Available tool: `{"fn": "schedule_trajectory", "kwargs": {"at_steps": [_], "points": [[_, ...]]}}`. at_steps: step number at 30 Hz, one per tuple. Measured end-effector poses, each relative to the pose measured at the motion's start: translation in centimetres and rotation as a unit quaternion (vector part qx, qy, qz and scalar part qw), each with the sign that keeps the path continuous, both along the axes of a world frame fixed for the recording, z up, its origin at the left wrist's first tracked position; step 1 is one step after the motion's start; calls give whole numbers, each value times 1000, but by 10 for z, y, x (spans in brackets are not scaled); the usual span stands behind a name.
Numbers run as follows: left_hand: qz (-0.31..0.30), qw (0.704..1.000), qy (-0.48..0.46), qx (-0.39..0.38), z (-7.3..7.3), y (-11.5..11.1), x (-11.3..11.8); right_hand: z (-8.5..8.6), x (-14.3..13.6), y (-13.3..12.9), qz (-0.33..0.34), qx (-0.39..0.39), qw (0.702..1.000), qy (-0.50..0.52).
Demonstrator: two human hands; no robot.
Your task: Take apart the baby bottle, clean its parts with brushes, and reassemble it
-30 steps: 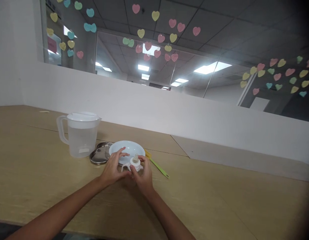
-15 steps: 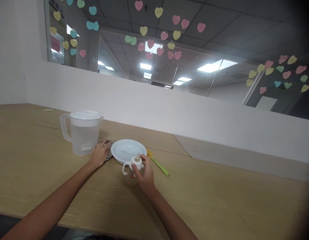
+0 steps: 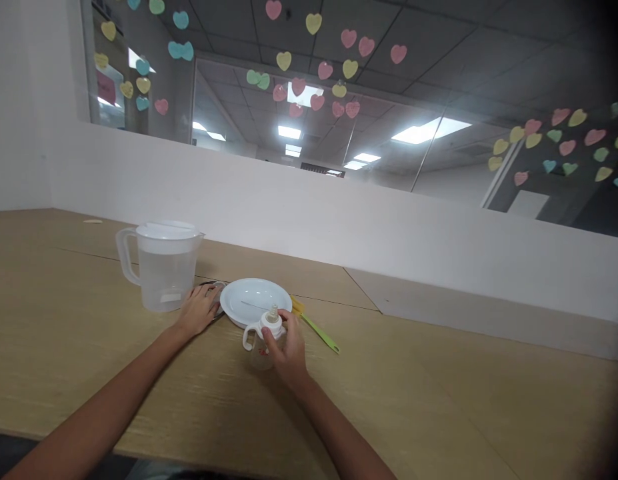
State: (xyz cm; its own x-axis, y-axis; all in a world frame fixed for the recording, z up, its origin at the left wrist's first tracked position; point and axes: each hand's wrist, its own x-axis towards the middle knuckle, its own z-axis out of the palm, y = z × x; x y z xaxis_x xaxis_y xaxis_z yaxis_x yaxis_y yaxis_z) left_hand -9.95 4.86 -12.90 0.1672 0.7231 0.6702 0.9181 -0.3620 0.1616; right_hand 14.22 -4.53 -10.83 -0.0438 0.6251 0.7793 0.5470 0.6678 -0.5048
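Observation:
My right hand (image 3: 289, 343) is closed around a clear baby bottle (image 3: 261, 355) with a white collar, white side handles and a teat on top. The bottle stands upright on the table, in front of a white bowl (image 3: 256, 291) with a thin, needle-like line across it. My left hand (image 3: 199, 308) lies with its fingers stretched over a round shiny object (image 3: 221, 285), mostly hidden beneath it, between the bowl and a lidded clear plastic jug (image 3: 166, 277). A green-handled utensil (image 3: 319, 333) with a yellow head lies right of the bowl, its head partly covered.
The wooden table (image 3: 413, 400) meets a white wall (image 3: 289, 207) at the back, under a window with heart-shaped sticky notes. A raised ledge (image 3: 463, 310) runs along the right side of the wall. A small pale strip (image 3: 93, 221) lies at the back left.
The view has shifted slightly, so everything sits a little further left. My left hand covers slightly more of the shiny object; my right hand keeps the bottle in place.

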Motion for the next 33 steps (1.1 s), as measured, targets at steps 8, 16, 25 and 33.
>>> {"fn": "schedule_trajectory", "kwargs": {"at_steps": [8, 16, 25, 33], "points": [[16, 1000, 8, 4, 1, -2, 1, 1, 1, -1, 0, -7, 1000, -5], [16, 1000, -6, -5, 6, -5, 3, 2, 1, -2, 0, -15, 1000, -9], [33, 999, 10, 9, 8, -6, 2, 2, 1, -3, 4, -20, 1000, -12], [40, 999, 15, -3, 8, -6, 1, 1, 2, -2, 1, -20, 1000, -9]]}}
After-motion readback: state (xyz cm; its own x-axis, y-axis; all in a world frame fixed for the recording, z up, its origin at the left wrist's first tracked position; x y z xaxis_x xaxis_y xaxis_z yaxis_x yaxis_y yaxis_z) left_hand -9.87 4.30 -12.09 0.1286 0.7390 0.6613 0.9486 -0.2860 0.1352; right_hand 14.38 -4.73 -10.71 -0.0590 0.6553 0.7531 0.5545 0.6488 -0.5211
